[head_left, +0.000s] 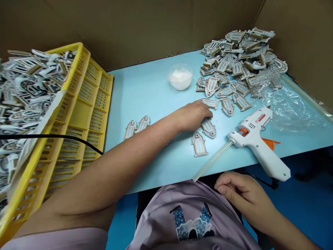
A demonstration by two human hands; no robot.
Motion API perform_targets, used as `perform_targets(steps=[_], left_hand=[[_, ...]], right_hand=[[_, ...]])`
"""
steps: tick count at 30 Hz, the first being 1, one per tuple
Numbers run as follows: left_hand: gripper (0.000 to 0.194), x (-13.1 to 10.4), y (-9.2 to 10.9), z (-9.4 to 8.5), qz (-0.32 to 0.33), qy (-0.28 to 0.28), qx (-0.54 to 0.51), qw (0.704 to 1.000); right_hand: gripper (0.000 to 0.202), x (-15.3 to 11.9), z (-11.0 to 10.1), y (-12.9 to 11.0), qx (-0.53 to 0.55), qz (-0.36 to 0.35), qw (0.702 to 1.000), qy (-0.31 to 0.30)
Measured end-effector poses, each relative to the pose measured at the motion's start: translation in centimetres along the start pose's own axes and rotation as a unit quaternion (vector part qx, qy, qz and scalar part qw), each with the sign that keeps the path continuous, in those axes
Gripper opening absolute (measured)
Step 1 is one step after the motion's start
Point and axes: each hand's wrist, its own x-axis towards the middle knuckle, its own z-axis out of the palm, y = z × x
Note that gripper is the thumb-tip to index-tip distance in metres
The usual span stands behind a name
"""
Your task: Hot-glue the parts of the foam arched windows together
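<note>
While the left hand (pixel 194 116) bends over an arched piece (pixel 209 128) right of the frame's centre, its fingertips are partly hidden, so whether they pinch it or only touch it cannot be told. A light hold on the side edges probably suits such a thin piece, keeping pressure off its face. Another piece (pixel 199 144) lies just below, so lifting rather than dragging should avoid knocking it. The forearm is best kept high over the pair (pixel 137 128) at centre left. The right hand (pixel 240 194), well apart at lower right, curls loosely beside the worktop (pixel 151 86) edge; its palm is hidden. The glue gun (pixel 256 133) lies above it, nozzle towards the upper right; that tip may be hot and deserves room.
</note>
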Motion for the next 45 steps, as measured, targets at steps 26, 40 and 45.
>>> perform_targets(steps=[26, 40, 45], left_hand=[[0.044, -18.9, 10.5, 4.1, -0.234, 0.321, -0.341, 0.852], [0.043, -19.3, 10.5, 3.0, -0.250, 0.280, -0.437, 0.818], [0.044, -19.3, 10.5, 3.0, -0.248, 0.278, -0.421, 0.827]], right_hand=[[0.048, 4.3, 3.3, -5.8, 0.339, -0.051, 0.939, 0.035], [0.052, 4.8, 3.4, -7.5, 0.235, -0.051, 0.968, 0.073], [0.053, 4.8, 3.2, -7.5, 0.235, -0.049, 0.968, 0.078]])
